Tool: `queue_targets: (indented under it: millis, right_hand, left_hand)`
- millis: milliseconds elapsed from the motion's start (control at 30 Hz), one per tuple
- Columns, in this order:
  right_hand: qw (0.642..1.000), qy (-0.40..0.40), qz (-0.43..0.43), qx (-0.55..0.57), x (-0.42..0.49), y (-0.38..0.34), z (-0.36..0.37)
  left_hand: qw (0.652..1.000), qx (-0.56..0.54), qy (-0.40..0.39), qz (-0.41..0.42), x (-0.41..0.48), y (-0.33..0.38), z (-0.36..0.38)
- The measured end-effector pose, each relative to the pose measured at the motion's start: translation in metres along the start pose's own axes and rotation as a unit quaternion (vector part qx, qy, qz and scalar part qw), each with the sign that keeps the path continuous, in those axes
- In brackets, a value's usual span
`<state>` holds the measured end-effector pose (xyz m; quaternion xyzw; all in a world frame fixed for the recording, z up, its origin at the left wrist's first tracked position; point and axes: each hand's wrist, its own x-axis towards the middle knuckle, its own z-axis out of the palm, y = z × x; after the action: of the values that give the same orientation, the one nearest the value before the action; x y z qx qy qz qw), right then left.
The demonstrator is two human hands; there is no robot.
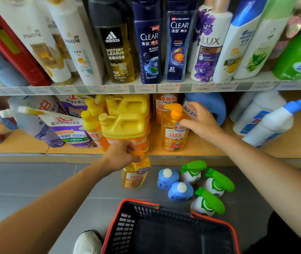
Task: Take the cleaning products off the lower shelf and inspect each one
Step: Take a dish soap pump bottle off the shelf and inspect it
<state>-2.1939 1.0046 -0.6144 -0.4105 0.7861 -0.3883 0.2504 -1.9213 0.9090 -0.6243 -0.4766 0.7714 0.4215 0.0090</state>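
Lower shelf [201,150], front edge
Left hand [121,155] pinches pump cap of orange bottle [136,176] hanging below edge; right hand [200,122], fingers loosely spread, touches second orange bottle [173,136] upright on shelf near edge

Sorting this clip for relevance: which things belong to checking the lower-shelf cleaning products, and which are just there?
Job: left hand, holding an orange bottle; right hand, at the pump bottle on the shelf; yellow jugs; pouches; blue bottles and green sprayers on the floor.
Just there: shampoos above; basket; shoe.
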Motion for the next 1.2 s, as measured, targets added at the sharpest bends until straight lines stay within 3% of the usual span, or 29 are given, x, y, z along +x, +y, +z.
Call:
queue_targets:
  millis: [100,300,433,567,700,767,933,1100,1200]
  right_hand:
    - [0.997,-0.072,0.029,-0.009,-0.004,0.019,0.014]
    - [0.999,0.024,-0.032,0.003,0.011,0.026,0.034]
    - [0.995,0.057,0.047,0.072,0.026,0.029,0.049]
    - [0.947,-0.027,0.140,0.288,0.025,0.045,0.028]
    - [0.953,-0.214,0.118,0.181,-0.001,0.051,-0.003]
    - [0.948,-0.249,0.097,0.173,-0.017,0.045,-0.001]
    - [0.991,-0.071,0.049,0.102,-0.023,0.028,0.023]
    - [0.995,-0.078,0.042,0.048,-0.017,0.042,0.046]
    - [0.996,-0.069,0.041,0.030,-0.014,0.044,0.058]
  left_hand:
    - [0.999,0.002,-0.033,0.033,-0.014,0.023,-0.020]
    - [0.994,-0.059,-0.021,0.084,-0.026,0.064,-0.037]
    - [0.990,-0.103,-0.029,0.097,-0.022,0.086,-0.033]
    - [0.987,-0.108,-0.029,0.115,-0.017,0.099,-0.023]
    - [0.979,-0.148,-0.011,0.140,-0.009,0.115,-0.025]
    - [0.972,-0.179,-0.002,0.153,-0.004,0.123,-0.027]
    - [0.961,-0.219,0.035,0.163,0.016,0.129,-0.021]
    - [0.978,-0.126,0.047,0.158,0.029,0.108,-0.002]
    - [0.978,-0.022,0.110,0.177,0.030,0.097,-0.004]
